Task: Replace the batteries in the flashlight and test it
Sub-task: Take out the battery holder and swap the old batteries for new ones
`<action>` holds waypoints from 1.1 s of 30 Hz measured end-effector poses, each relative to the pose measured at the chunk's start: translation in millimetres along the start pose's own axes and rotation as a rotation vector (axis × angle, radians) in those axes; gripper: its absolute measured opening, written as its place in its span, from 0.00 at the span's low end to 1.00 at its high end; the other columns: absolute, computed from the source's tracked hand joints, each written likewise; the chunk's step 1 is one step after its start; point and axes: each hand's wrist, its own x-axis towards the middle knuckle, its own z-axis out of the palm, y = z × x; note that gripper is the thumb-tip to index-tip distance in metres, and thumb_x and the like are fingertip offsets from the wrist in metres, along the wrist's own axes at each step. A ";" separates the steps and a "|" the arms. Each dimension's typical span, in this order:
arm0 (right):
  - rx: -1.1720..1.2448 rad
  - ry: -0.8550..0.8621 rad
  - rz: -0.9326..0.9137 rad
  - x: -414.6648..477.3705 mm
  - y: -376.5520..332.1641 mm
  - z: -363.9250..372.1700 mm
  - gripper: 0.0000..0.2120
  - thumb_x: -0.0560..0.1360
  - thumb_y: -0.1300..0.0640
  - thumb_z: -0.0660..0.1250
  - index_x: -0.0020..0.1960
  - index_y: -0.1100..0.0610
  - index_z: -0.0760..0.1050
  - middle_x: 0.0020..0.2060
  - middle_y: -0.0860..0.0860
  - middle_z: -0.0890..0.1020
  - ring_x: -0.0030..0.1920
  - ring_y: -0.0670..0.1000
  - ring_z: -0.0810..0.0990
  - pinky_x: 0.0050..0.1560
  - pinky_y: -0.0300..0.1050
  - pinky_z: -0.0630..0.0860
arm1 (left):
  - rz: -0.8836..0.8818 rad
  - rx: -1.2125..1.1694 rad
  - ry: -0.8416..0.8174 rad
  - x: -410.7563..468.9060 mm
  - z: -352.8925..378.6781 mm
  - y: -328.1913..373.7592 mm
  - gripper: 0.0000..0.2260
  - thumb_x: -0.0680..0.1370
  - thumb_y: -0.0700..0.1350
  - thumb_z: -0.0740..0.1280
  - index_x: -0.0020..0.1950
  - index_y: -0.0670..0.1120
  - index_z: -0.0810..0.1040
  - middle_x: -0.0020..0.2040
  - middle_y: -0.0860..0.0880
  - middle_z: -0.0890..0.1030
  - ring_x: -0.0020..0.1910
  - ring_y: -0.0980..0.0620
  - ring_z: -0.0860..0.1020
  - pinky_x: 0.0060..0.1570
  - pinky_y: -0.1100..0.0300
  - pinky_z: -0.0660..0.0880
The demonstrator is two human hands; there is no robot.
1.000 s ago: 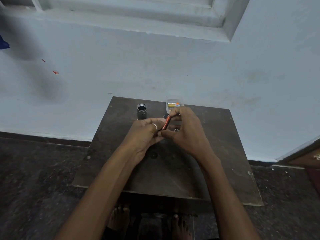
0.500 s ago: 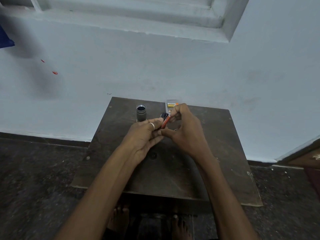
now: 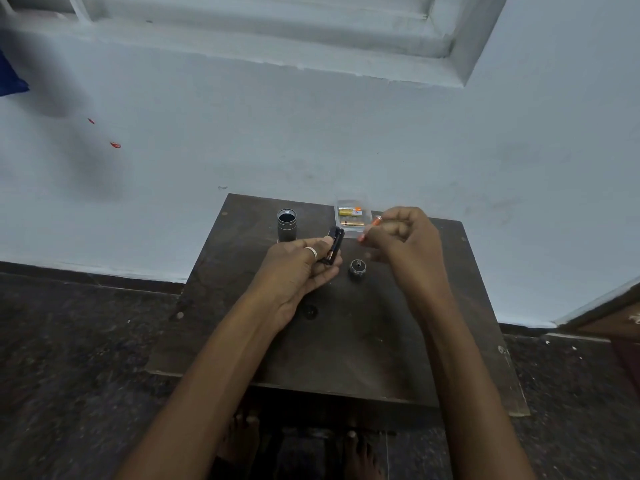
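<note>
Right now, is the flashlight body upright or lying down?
Upright. The flashlight body stands on the table with its open end facing up, cap off beside it.

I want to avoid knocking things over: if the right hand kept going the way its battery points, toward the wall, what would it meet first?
Probably the clear battery pack: the right hand holds the orange battery beside it, though their heights are unclear.

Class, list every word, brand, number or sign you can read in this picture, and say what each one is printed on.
No text can be read.
Gold batteries in the clear pack: label print blurred.
Orange battery in the right hand: too small, motion-blurred.
Battery holder in the left hand: no legible markings.
</note>
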 end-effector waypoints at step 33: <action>-0.339 -0.307 -0.276 0.4 15.9 9.2 0.26 0.68 0.57 0.80 0.63 0.50 0.75 0.55 0.43 0.83 0.57 0.38 0.81 0.51 0.34 0.79 | -0.056 -0.024 -0.128 -3.1 3.8 4.3 0.12 0.83 0.39 0.57 0.55 0.39 0.81 0.43 0.45 0.87 0.44 0.53 0.86 0.36 0.62 0.80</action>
